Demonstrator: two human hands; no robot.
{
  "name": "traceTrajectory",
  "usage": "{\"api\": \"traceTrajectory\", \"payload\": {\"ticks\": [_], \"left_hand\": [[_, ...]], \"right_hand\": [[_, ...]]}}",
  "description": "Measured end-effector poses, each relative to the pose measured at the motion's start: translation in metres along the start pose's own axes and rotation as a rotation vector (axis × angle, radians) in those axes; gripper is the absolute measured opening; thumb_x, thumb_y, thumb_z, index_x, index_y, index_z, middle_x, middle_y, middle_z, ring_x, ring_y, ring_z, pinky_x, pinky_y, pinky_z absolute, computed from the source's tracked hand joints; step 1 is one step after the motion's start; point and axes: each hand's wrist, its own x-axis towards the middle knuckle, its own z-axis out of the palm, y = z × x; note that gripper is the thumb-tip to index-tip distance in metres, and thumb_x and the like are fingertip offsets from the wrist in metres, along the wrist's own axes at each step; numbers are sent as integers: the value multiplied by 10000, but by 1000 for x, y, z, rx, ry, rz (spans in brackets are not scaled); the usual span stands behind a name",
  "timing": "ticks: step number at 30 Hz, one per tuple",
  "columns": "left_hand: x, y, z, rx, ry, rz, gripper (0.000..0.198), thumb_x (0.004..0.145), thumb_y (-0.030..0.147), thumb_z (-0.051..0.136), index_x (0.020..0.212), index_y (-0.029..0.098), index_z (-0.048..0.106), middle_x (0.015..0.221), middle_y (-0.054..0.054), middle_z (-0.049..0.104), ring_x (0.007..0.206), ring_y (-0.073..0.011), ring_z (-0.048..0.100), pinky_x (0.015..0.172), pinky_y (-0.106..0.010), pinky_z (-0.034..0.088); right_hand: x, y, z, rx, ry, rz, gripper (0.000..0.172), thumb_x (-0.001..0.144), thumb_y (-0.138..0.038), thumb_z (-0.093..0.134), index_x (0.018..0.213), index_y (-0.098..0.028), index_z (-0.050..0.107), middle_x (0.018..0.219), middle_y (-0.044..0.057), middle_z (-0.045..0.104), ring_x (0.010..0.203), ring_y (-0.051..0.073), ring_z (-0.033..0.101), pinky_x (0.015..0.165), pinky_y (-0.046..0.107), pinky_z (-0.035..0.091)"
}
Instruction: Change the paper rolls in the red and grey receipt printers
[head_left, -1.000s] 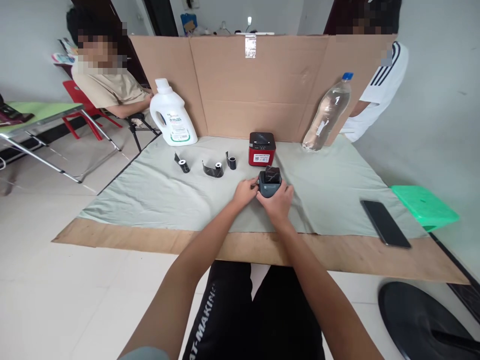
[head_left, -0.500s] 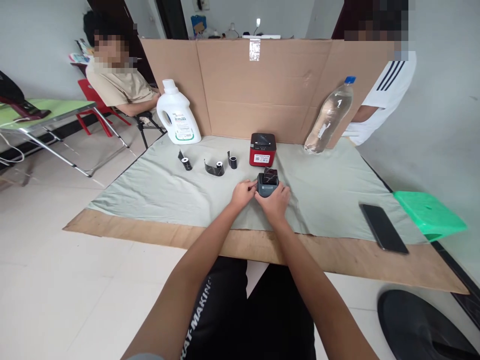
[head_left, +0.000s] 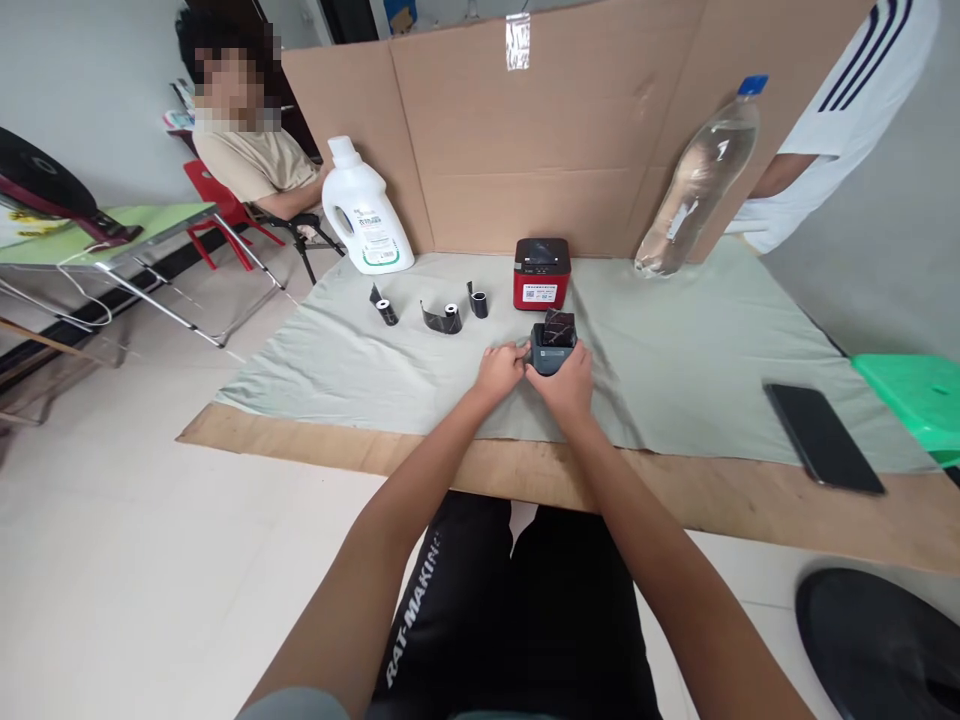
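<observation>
A small dark grey printer (head_left: 553, 360) rests on the grey-green cloth, with a strip of black marbled paper (head_left: 559, 328) standing up from its top. My right hand (head_left: 568, 384) is wrapped around the printer's front and right side. At the left side, my left hand (head_left: 502, 370) has its fingers closed with the fingertips pressed against the printer. Just behind it stands a red and black box-shaped printer (head_left: 541, 275) with a white label. Several rolls of black marbled paper lie to the left: one roll (head_left: 385, 311), a partly unrolled one (head_left: 442, 318) and another roll (head_left: 478, 303).
A white detergent bottle (head_left: 367, 210) and a clear bottle with a blue cap (head_left: 701, 185) stand before a cardboard screen (head_left: 525, 130). A black phone (head_left: 823, 437) lies at right, near a green stool (head_left: 915, 395). One person (head_left: 255, 165) sits at left; another person's sleeve (head_left: 862, 90) shows at right.
The camera view has tilted down and shifted, so things sit elsewhere in the picture. Both hands stay on the small printer, with little visible change in their hold.
</observation>
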Motion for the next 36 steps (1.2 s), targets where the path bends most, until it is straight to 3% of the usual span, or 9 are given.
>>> {"api": "traceTrajectory", "payload": {"ticks": [7, 17, 27, 36], "left_hand": [[2, -3, 3, -128, 37, -2, 526, 936, 73, 470, 1333, 269, 755, 1136, -83, 797, 1106, -288, 727, 1035, -400, 498], [4, -5, 3, -179, 42, -27, 522, 934, 78, 479, 1314, 292, 765, 1193, -66, 804, 1179, -303, 720, 1133, -454, 460], [8, -9, 8, -322, 68, -80, 460, 956, 114, 487, 1256, 284, 792, 1316, 6, 765, 1312, -220, 679, 1227, -366, 425], [14, -14, 17, -564, 127, -91, 423, 936, 112, 515, 1247, 203, 787, 1241, -52, 797, 1230, -227, 717, 1166, -376, 495]], "right_hand": [[-2, -5, -5, -14, -9, 41, 947, 662, -459, 793, 1437, -118, 370, 1363, 248, 536, 1229, 414, 585, 1011, 551, 527], [-1, -5, -7, 16, -29, 56, 958, 662, -454, 815, 1433, -103, 368, 1383, 255, 519, 1295, 401, 554, 1078, 528, 492], [0, -2, -6, 38, -21, 72, 963, 645, -466, 832, 1429, -163, 362, 1389, 217, 521, 1297, 385, 549, 1065, 521, 498], [1, -6, -8, 0, -23, 78, 982, 644, -444, 846, 1438, -120, 369, 1403, 247, 511, 1360, 395, 494, 1109, 507, 472]]}}
